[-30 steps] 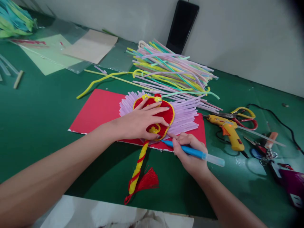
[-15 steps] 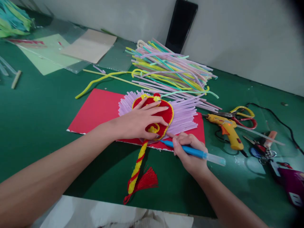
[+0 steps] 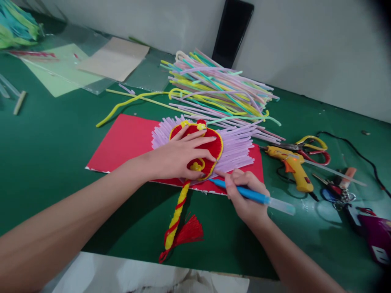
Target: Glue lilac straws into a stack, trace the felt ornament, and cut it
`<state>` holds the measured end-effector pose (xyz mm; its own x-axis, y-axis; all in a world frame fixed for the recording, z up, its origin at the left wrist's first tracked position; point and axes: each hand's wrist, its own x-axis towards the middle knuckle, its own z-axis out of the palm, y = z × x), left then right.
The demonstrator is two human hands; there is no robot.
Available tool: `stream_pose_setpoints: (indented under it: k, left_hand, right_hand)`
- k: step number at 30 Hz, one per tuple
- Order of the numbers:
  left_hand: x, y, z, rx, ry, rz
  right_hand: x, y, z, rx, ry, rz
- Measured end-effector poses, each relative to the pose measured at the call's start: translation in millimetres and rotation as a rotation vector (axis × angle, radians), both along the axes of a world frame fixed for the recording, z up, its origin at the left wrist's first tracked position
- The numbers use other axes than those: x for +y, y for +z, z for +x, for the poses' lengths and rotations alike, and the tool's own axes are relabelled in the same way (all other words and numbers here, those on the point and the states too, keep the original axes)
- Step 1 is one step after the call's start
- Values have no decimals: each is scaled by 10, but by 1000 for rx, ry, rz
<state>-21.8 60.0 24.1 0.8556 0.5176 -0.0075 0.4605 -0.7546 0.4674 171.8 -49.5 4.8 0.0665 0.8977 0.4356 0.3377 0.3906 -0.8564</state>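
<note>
My left hand [image 3: 180,156] lies flat with fingers spread on a red craft disc edged in yellow [image 3: 214,142], pressing it down. The disc sits on a fan of lilac straws [image 3: 238,148] laid over a red card sheet [image 3: 125,140]. A twisted yellow-and-red handle [image 3: 177,215] with a red tassel [image 3: 191,232] hangs from the disc toward me. My right hand [image 3: 246,195] is closed round a blue pen [image 3: 259,198], its tip at the card beside the disc's lower right edge.
A heap of pastel straws [image 3: 214,87] lies behind the card. A yellow glue gun [image 3: 291,167], scissors [image 3: 311,148], keys and a purple object [image 3: 374,236] sit at the right. Paper and clear sheets [image 3: 91,65] lie at the back left. A black phone [image 3: 233,32] leans on the wall.
My right hand with the pen has shifted slightly to the right along the disc's lower edge. The left hand has stayed put.
</note>
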Motion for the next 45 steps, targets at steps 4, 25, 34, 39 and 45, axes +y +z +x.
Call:
stream_pose_setpoints:
  k: [4, 25, 34, 39, 45]
  left_hand:
    - [-12, 23, 9, 3, 23, -10]
    - [-9, 65, 28, 54, 27, -39]
    - [-5, 86, 48, 73, 25, -54]
    - [4, 68, 39, 54, 18, -64]
    - [12, 23, 20, 21, 4, -55]
  right_hand:
    - [-7, 42, 61, 39, 15, -31]
    - [418, 84, 106, 52, 53, -407]
    - [420, 87, 114, 35, 47, -338]
    - [429, 100, 118, 18, 69, -339]
    - [436, 96, 111, -18, -59, -253]
